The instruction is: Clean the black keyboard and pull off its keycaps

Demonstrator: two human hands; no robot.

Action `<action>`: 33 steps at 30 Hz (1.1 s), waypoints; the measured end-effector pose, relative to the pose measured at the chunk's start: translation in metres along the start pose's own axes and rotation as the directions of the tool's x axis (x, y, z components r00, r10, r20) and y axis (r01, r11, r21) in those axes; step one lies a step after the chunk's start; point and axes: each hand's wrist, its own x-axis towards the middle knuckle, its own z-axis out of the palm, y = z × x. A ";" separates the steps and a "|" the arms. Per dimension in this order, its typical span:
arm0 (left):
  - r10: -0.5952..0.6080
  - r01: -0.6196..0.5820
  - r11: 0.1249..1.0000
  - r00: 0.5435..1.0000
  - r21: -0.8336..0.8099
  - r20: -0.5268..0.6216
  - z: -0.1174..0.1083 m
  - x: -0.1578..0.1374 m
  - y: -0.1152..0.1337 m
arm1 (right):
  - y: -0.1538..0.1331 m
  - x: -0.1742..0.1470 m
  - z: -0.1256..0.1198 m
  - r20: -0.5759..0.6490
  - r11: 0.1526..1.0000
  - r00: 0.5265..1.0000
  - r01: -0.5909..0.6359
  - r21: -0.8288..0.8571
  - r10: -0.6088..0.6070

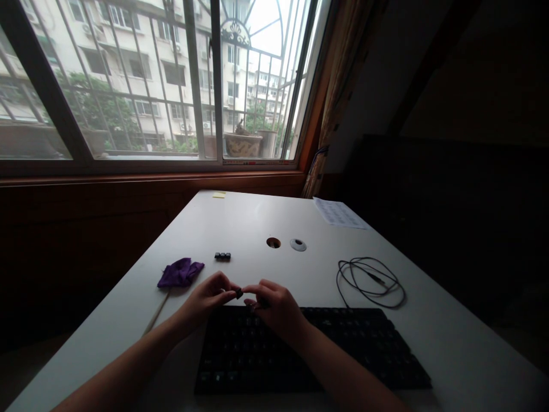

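A small black keycap [239,293] is pinched between the thumb and fingers of my left hand [213,294], just above the far left edge of a black keyboard [355,349]. My right hand [277,306] is curled close beside it, index fingertip at the keycap. Something small and dark shows between its other fingers and thumb, too small to make out. Several loose keycaps [222,256] stand in a short row on the table beyond my left hand. The right forearm covers part of the keys.
On the white table [240,226] lie a purple cloth [180,273], a thin stick [156,312], a coiled black cable [373,292], a printed sheet [338,213] and a yellow note [219,195]. A round hole [273,243] has its cover [298,245] beside it.
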 end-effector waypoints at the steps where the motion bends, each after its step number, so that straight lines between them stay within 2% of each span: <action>1: 0.002 -0.002 1.000 1.000 0.001 0.007 0.000 0.000 -0.001 | 0.000 0.000 0.001 0.003 0.999 1.000 0.011 -0.036 -0.010; 4: -0.010 0.010 1.000 1.000 0.011 0.029 0.000 -0.002 -0.003 | -0.001 0.000 0.002 0.008 0.993 0.999 0.036 -0.109 -0.036; 9: -0.043 0.043 0.999 0.997 0.008 0.057 0.000 -0.003 -0.004 | -0.001 -0.001 0.002 0.012 0.989 0.999 0.043 -0.138 -0.042; 24: -0.049 0.042 0.985 0.998 0.166 0.040 -0.001 -0.002 0.002 | -0.001 -0.002 0.001 -0.010 0.996 1.000 0.027 -0.083 -0.028; 33: 0.052 -0.076 0.970 0.993 0.232 0.107 -0.006 0.001 -0.004 | 0.000 -0.002 0.001 0.013 0.992 0.999 0.045 -0.121 -0.044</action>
